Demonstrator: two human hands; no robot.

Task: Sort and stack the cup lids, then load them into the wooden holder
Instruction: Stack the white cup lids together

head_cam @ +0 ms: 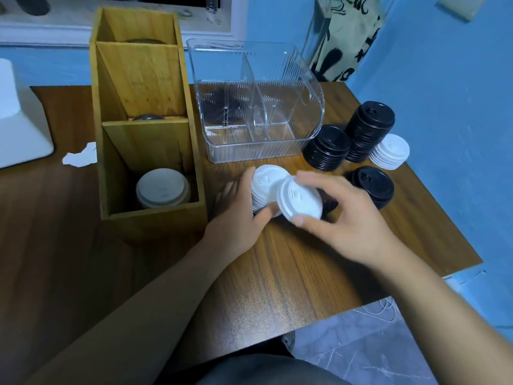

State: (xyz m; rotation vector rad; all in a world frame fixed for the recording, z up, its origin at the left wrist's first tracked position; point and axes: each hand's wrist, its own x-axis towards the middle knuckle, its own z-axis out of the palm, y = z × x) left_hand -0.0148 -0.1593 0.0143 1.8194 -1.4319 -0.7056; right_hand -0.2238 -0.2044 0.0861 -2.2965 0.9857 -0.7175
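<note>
The wooden holder [150,120] stands left on the table [305,268], a pile of lids [162,187] in its nearest compartment. A plastic bin [258,107] sits just right of it, four heaps of lids [326,147] beside the bin's right end. Before the bin, the left hand [236,215] grips a lid stack [266,182], the right hand [347,218] a single lid [299,200] leaning on it

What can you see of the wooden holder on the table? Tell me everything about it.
The wooden holder is a tall, open-topped box of light, grained wood, standing upright on the brown table, beside the clear plastic organiser. Slanted boards split it into three compartments in a row. The nearest holds a stack of white lids; the edge of a dark lid shows in the middle one, and another in the farthest.
</note>
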